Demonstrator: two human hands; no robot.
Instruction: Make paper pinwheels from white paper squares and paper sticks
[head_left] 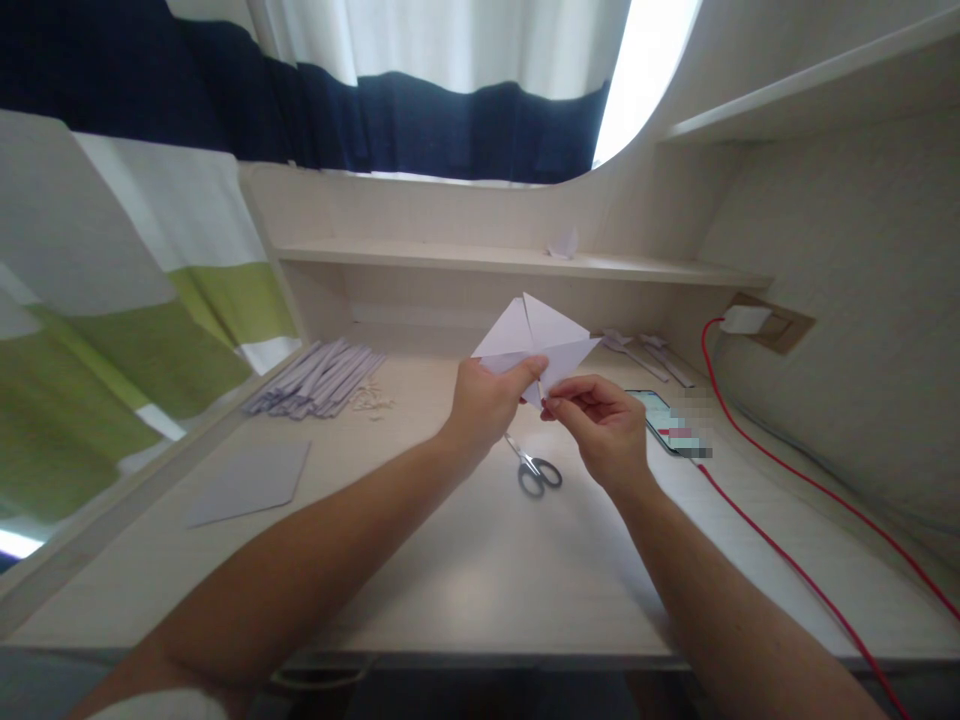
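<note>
A white folded paper [559, 335] with pointed corners is held up above the desk. My left hand [487, 400] grips its lower left part, the thumb pressed on its face. At the paper's lower tip, my right hand [600, 420] pinches with thumb and forefinger. A small pale strip or stick [541, 388] shows there between the two hands; what it is cannot be made out. Below the hands, a pair of scissors [536, 472] with dark handles lies on the desk, its blade tips hidden behind my left hand.
On the left lie a pile of folded paper strips [319, 380], small pale pieces [371, 398] and a flat sheet [251, 483]. To the right are a phone [660, 420] with a red cable [780, 550] and more paper pieces [660, 358]. A shelf [450, 255] runs along the back.
</note>
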